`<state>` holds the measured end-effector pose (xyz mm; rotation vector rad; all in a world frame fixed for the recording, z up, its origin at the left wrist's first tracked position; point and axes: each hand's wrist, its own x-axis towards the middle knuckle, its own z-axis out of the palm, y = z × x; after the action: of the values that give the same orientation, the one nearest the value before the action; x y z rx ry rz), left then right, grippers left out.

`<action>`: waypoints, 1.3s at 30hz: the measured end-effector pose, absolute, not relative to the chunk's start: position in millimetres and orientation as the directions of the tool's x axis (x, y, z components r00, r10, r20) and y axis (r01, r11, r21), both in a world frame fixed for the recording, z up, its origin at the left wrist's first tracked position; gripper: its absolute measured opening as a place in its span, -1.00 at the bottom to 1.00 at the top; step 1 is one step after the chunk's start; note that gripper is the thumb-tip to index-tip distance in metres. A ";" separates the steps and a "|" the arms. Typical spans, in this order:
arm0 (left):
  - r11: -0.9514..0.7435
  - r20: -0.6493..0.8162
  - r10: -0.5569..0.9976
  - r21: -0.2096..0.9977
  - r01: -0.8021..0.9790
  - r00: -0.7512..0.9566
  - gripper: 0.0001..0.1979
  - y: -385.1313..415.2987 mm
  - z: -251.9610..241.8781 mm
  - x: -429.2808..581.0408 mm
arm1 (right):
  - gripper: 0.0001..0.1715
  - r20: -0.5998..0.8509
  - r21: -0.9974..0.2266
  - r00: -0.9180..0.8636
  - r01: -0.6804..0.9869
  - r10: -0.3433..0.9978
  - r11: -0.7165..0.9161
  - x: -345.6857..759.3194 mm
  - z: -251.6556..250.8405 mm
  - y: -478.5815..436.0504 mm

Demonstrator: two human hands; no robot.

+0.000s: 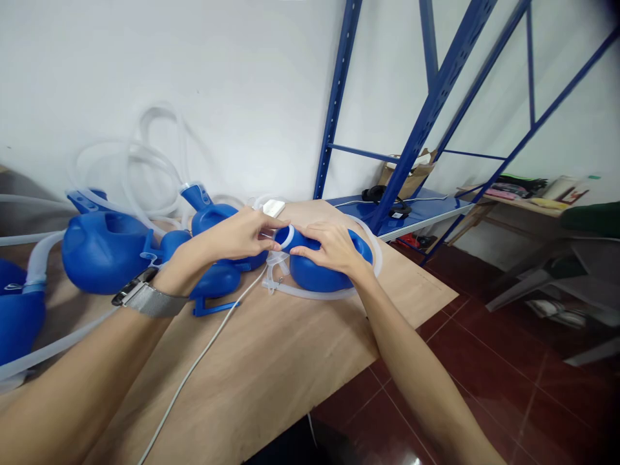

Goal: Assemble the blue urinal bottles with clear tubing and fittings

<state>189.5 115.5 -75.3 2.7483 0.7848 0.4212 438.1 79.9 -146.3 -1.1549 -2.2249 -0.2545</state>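
A blue plastic container (317, 274) lies on its side on the wooden table (271, 361), with a clear tube (310, 294) looped around it. My right hand (329, 247) lies over its top and holds it down. My left hand (242, 234), with a metal watch on the wrist, pinches the white ring (287, 237) at the container's neck. Both hands meet at that neck.
Several more blue containers (104, 248) with clear hoses (135, 161) lie at the left. A white cable (194, 365) runs across the table toward me. A blue metal shelf frame (421, 129) stands at the right, beyond the table's edge. Dark red tiled floor lies below.
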 end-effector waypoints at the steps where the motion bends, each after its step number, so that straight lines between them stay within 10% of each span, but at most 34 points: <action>1: -0.818 0.205 0.549 0.334 0.469 0.811 -0.57 114.9 -75.4 189.6 | -0.32 0.601 -0.106 -0.425 0.797 0.676 0.595 437.8 -146.3 79.8; 8: -0.648 0.277 0.669 0.673 0.357 0.690 -0.44 107.1 -97.9 188.7 | -0.20 0.586 -0.109 -0.419 0.808 0.694 0.580 434.5 -143.3 72.5; 13: -0.119 0.089 0.877 0.992 0.033 0.473 -0.54 103.6 -115.7 197.1 | -0.25 0.568 -0.064 -0.484 0.780 0.665 0.623 435.1 -142.1 67.8; 18: 0.302 -0.230 0.862 0.949 -0.092 0.452 -0.86 102.8 -121.3 210.7 | -0.29 0.575 -0.109 -0.480 0.758 0.663 0.643 435.1 -142.9 68.6; 39: 0.311 -0.233 0.883 0.940 -0.138 0.408 -0.84 96.3 -139.6 207.0 | -0.34 0.596 -0.178 -0.455 0.729 0.661 0.661 436.0 -143.3 72.7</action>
<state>207.0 96.3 -139.6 1.0249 0.9009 0.8101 436.0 72.7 -143.3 -1.0698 -2.2314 -0.1351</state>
